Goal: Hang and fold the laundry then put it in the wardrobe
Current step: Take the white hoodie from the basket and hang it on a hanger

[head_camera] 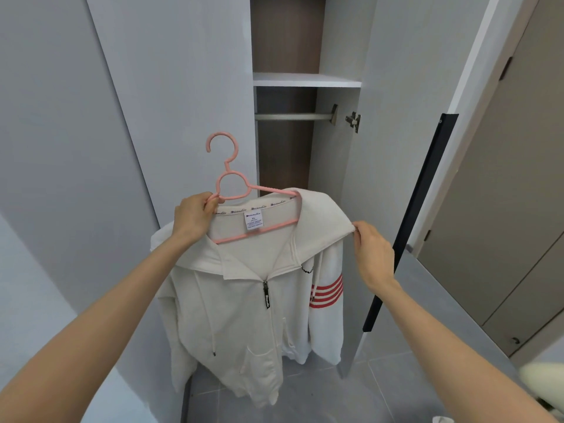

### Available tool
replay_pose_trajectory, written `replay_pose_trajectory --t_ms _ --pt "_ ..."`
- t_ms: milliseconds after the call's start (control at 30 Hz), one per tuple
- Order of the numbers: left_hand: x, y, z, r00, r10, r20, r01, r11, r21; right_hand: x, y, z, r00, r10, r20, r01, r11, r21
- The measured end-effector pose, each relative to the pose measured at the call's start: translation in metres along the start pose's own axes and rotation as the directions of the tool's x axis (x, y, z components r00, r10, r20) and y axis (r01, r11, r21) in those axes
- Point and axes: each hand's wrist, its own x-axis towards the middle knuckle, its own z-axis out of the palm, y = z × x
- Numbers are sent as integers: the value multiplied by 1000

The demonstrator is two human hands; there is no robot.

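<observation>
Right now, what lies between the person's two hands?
The hoodie on the pink hanger: its neck and hood span the gap from the left hand, gripping the hanger, to the right hand, pinching the hood. Head view.

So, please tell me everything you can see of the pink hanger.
The hanger is pink and looks like plastic: an open round hook, a small loop under it, sloping arms and a lower bar. It is upright, slightly tilted, in front of the open wardrobe, lower than the rail, not on it. The left hand grips its left arm beside the loop. A white zip hoodie hangs on it and hides its right end.
</observation>
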Motion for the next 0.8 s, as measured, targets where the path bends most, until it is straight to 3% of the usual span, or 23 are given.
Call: replay_pose_trajectory --t_ms 133,233,300,367,533,633,800 --pt "1 -1 3 1000 13 15 -13 1000 10 3 1 2 983 97 153 -91 995 -47" --pt "-5 5 5 998 54 24 -54 999 -5 9 -3 -2 974 122 191 -131 991 35" --pt "-7 7 6 996 79 45 -79 997 -1 14 -12 -8 987 61 147 -82 987 136" --pt "-7 11 9 989 128 79 -129 992 13 20 -26 -14 990 -88 113 62 975 212" --pt "-10 29 21 939 311 145 -314 950 -2 29 -71 -21 920 -276 278 170 921 351" --pt "-15 34 26 912 371 176 -372 928 -32 29 -87 -19 885 -297 359 180 928 325" --pt "-11 35 22 870 424 252 -366 897 -246 25 -94 -16 931 -213 297 84 916 393"
